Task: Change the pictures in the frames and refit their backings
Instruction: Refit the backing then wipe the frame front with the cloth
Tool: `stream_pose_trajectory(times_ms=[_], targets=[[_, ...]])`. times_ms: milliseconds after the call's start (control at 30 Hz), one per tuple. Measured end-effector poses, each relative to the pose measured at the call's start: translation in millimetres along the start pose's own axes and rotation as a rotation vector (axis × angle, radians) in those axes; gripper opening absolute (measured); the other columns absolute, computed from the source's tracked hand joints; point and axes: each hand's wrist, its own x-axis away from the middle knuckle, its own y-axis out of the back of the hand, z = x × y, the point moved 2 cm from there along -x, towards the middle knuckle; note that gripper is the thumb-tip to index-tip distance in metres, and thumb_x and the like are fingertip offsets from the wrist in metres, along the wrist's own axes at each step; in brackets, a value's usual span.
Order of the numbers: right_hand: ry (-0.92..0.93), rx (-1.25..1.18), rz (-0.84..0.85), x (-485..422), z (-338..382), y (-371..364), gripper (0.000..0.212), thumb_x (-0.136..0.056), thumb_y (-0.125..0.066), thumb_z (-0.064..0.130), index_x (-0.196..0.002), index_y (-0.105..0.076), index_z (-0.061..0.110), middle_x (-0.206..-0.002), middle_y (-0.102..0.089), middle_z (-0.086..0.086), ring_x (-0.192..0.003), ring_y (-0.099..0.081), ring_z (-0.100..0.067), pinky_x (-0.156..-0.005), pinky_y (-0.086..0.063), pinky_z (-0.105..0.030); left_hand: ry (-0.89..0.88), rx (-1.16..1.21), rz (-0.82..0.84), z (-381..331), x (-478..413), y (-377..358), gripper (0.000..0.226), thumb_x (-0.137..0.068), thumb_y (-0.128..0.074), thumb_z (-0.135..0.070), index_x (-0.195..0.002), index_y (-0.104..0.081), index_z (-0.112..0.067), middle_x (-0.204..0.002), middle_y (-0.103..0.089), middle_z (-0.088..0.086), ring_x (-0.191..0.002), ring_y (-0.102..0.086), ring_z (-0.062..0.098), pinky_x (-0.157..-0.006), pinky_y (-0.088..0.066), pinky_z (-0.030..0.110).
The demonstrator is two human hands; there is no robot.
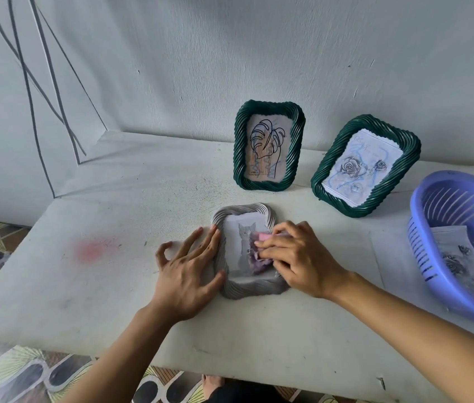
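Note:
A grey rope-pattern frame (231, 289) lies flat on the white table (113, 271), face up, with a grey cat picture (241, 245) in it. My left hand (189, 271) rests flat on the frame's left side, fingers spread. My right hand (296, 257) presses a pink and purple cloth (259, 257) onto the picture's right half. Two dark green frames stand against the wall behind: one (269, 145) with a leaf drawing, one (365, 165) with a rose drawing, tilted.
A purple slotted plastic basket (439, 228) sits at the right edge with printed rose pictures (456, 257) in it. A loose sheet (395, 266) lies beneath it. Cables (40, 97) hang on the wall at left. Patterned floor shows below the table's near edge.

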Motion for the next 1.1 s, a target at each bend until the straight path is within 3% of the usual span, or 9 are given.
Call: stream_pose_trajectory(times_ms=[133,233,433,633,900,1100], targets=[[-0.161,0.135,-0.032,-18,-1,-1,0.027,-0.087,-0.055,0.021,-0.102,-0.076,0.025,-0.115,-0.072,0.009,-0.105,-0.053,-0.023,-0.076,-0.036,-0.039,-0.004,0.008,0.007,0,0,0,0.073,-0.09,-0.022,-0.067,-0.157,-0.013,-0.04,-0.162,-0.008,-0.024,-0.151,-0.003,-0.001,-0.114,-0.002,0.045],[-0.216,0.078,-0.031,-29,4,-11,0.031,-0.086,-0.052,0.019,-0.106,-0.076,0.023,-0.117,-0.071,0.007,-0.107,-0.052,-0.024,-0.077,-0.037,-0.04,-0.004,-0.006,0.011,0,0,-1,0.073,-0.09,-0.021,-0.067,-0.158,-0.011,-0.04,-0.162,-0.008,-0.023,-0.151,-0.003,-0.001,-0.114,-0.003,0.047],[0.025,-0.149,0.064,5,12,0,0.029,-0.089,-0.052,0.017,-0.098,-0.078,0.024,-0.112,-0.071,0.015,-0.103,-0.056,-0.022,-0.08,-0.041,-0.041,0.008,-0.024,-0.004,0,1,-1,0.073,-0.09,-0.026,-0.065,-0.157,-0.016,-0.039,-0.162,-0.012,-0.025,-0.151,-0.007,-0.001,-0.113,-0.009,0.048],[0.066,0.02,-0.003,3,-8,17,0.025,-0.088,-0.055,0.016,-0.086,-0.078,0.024,-0.104,-0.073,0.015,-0.101,-0.056,-0.022,-0.076,-0.036,-0.039,0.004,0.002,0.001,-1,0,1,0.073,-0.09,-0.026,-0.067,-0.157,-0.014,-0.042,-0.161,-0.011,-0.026,-0.151,-0.008,-0.001,-0.113,-0.006,0.048],[-0.171,0.103,-0.034,-43,-12,-10,0.032,-0.086,-0.052,0.018,-0.105,-0.077,0.021,-0.115,-0.073,0.007,-0.102,-0.053,-0.024,-0.076,-0.038,-0.041,0.003,-0.004,0.016,0,0,0,0.073,-0.09,-0.026,-0.066,-0.157,-0.012,-0.041,-0.161,-0.01,-0.026,-0.151,-0.004,-0.002,-0.114,-0.007,0.05],[-0.165,0.064,-0.027,-71,14,-31,0.033,-0.085,-0.056,0.015,-0.111,-0.074,0.022,-0.117,-0.071,0.009,-0.104,-0.052,-0.023,-0.078,-0.035,-0.04,-0.003,-0.008,0.021,-1,-1,1,0.074,-0.089,-0.023,-0.064,-0.157,-0.009,-0.04,-0.16,-0.009,-0.023,-0.152,-0.004,0.002,-0.114,-0.001,0.048]])
